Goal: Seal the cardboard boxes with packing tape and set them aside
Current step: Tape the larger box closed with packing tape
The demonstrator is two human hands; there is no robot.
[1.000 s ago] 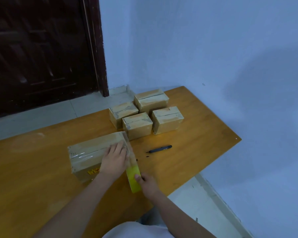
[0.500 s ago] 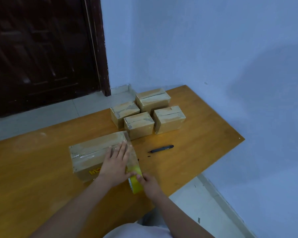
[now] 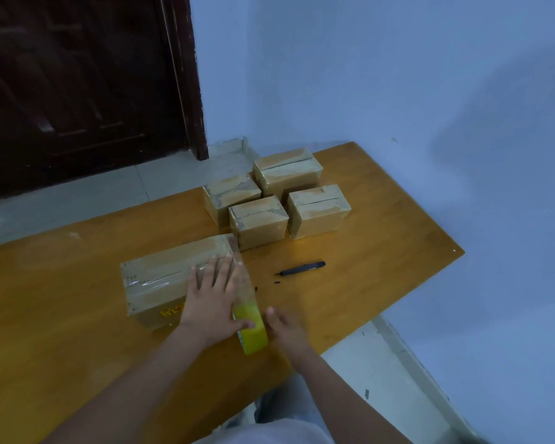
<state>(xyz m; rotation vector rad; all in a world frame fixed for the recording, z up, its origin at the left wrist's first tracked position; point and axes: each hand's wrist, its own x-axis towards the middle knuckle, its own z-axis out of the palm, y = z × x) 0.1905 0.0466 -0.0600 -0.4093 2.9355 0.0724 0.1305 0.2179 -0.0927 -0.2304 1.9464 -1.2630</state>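
The long brown cardboard box (image 3: 173,277), lying on the orange wooden counter (image 3: 382,251), is being pressed flat by the left hand (image 3: 212,302), fingers spread. The yellow tape roll (image 3: 252,328) is being gripped by the right hand (image 3: 284,328). The clear tape should be kept taut and smoothed firmly down the box's end.

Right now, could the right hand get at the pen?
Probably yes: the pen lies alone on bare table beyond the right hand, nothing between, but that hand would have to leave the tape roll.
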